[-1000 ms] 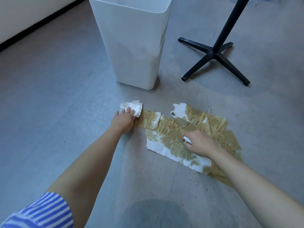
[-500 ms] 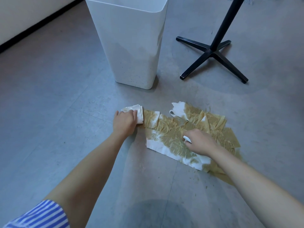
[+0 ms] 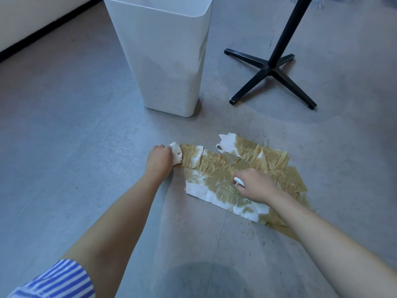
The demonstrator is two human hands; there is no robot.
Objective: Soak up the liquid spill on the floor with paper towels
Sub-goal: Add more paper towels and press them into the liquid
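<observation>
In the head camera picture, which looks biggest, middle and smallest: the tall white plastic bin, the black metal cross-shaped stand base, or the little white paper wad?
1. Tall white plastic bin
2. Black metal cross-shaped stand base
3. Little white paper wad, in the left hand

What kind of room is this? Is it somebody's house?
Probably not a house; more likely a cafe, break room or office, though that's a guess. The grey tiled floor, the black cross-shaped table base and the tall white bin look like a shared public space.
</observation>
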